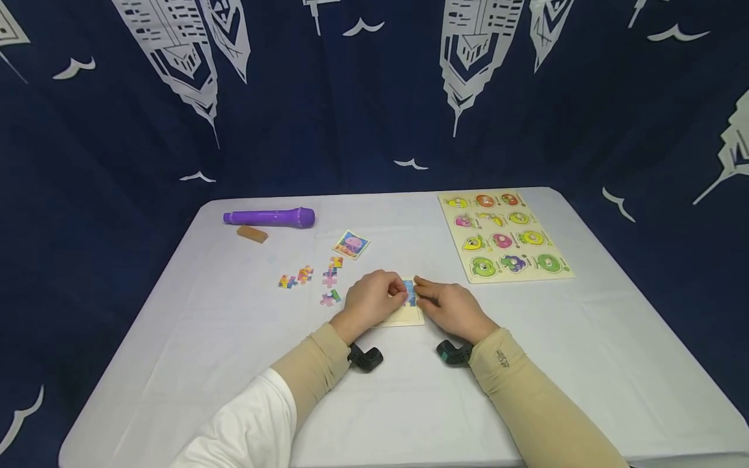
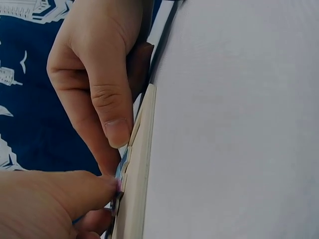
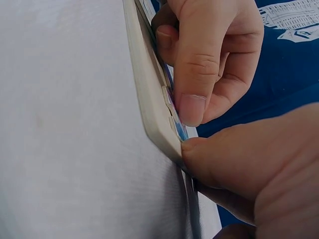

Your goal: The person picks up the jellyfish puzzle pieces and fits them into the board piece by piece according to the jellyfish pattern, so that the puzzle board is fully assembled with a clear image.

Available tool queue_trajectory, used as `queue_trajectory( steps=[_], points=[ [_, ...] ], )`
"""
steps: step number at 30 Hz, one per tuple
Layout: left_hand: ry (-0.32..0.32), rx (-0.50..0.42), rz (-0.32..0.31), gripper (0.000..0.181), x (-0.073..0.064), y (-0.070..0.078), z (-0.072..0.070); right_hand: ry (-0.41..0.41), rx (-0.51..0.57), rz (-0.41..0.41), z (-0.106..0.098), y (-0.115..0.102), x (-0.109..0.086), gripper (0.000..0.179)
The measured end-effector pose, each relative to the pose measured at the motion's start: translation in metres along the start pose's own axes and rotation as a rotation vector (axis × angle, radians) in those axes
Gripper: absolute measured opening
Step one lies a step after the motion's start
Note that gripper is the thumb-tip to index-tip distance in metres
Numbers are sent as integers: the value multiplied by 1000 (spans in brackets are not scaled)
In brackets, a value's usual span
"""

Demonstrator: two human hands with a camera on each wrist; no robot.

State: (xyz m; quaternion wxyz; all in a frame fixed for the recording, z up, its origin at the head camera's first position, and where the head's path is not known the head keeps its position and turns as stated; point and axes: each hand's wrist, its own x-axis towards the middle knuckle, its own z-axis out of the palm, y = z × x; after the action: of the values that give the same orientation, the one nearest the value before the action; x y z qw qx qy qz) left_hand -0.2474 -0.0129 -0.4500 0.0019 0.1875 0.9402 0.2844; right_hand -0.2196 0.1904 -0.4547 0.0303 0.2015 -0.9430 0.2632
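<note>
One purple toy microphone lies at the far left of the white-covered counter, its head to the right; just below it rests a small brown block; nearer the middle, loose puzzle pieces with pink, yellow, orange and blue print lie scattered, two clusters to the left and a broken column to their right; just beyond that column a small square picture card sits at a tilt.

Next comes the left hand, its fingers curled and the thumb meeting them to pinch a pinkish puzzle piece at the upper face of a pale puzzle tray; the tray lies flat on the counter, between and partly beneath the two hands; blue pieces show in it, between the fingertips.

At the tray's right end is the right hand, fingers bent, thumb and index fingertips slightly apart and touching the edge; whether it grips the tray or merely steadies it, I cannot tell; a black device sits under this wrist, below a beige sleeve; farther right, well apart from the hands, a fruit board lies flat, four rows of three colourful fruits on it.
</note>
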Motion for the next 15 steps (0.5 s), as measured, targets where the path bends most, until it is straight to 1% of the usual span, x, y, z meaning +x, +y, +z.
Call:
queue_trajectory(
  steps=[5, 12, 15],
  points=[
    [5, 19, -11, 9, 2, 0, 3, -4, -2, -1, -1, -1, -1, 38],
    [17, 40, -19, 15, 3, 3, 3, 4, -2, 0, -1, -1, 0, 39],
    [21, 46, -32, 16, 3, 3, 3, -3, -8, -4, -1, -1, 0, 39]
  ],
)
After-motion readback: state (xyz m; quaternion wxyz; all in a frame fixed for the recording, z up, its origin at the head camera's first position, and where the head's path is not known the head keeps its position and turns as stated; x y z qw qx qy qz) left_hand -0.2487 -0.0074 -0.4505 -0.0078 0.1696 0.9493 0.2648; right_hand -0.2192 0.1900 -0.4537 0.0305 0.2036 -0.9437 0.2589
